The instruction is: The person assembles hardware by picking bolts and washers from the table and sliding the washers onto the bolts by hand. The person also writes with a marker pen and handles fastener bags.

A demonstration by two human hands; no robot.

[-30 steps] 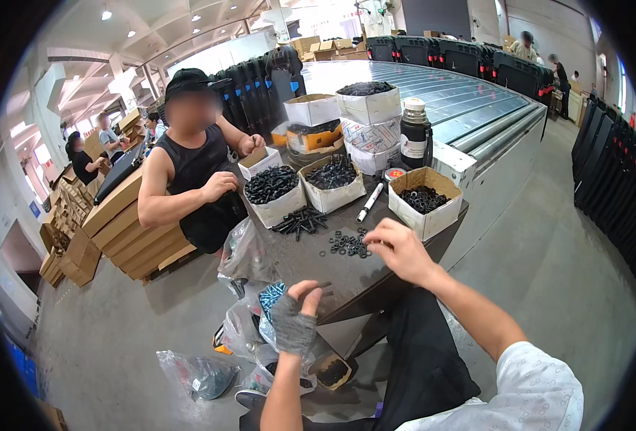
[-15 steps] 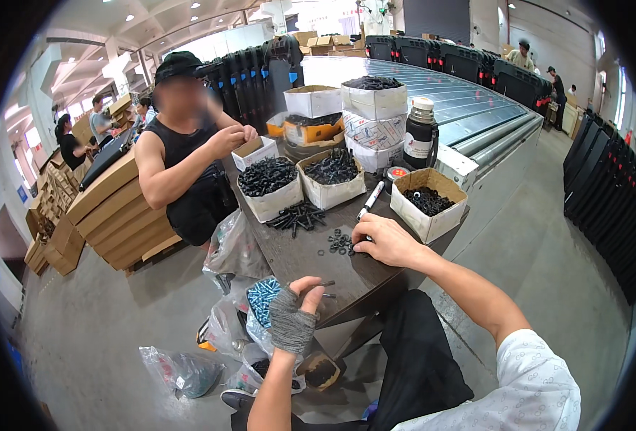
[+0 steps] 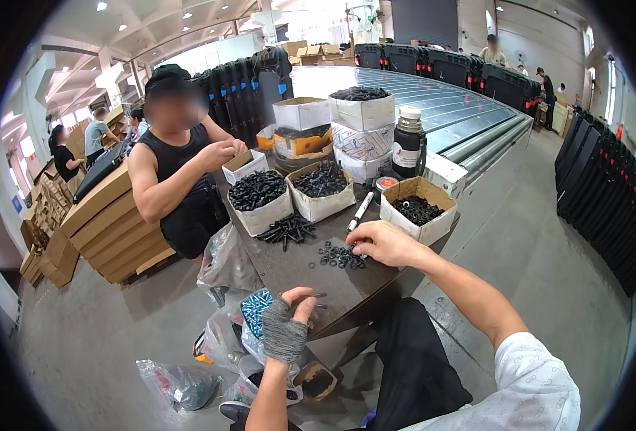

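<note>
My left hand (image 3: 288, 325), in a grey fingerless knit glove, is closed at the table's near edge, with thin dark rods (image 3: 320, 295) sticking out past its thumb and fingers. My right hand (image 3: 386, 243) is bare. Its fingertips are pinched down at a loose pile of small black rings (image 3: 334, 256); whatever lies between them is hidden. Just beyond that hand a white marker pen (image 3: 360, 212) lies on the dark table (image 3: 289, 267). More black rings fill a cardboard box (image 3: 433, 228) to its right. A heap of short black rods (image 3: 287, 228) lies farther left.
Boxes of black parts (image 3: 263, 212) stand along the table, with a thermos bottle (image 3: 408, 144) behind. Across the left side sits a person (image 3: 178, 154) working over a small white box (image 3: 245, 169). Plastic bags (image 3: 178, 384) and blue screws (image 3: 255, 310) are below. A roller conveyor (image 3: 443, 115) runs behind.
The whole view has shifted slightly, so the table appears a little to the left. My right hand stays at the ring pile, and my left hand still holds the rods.
</note>
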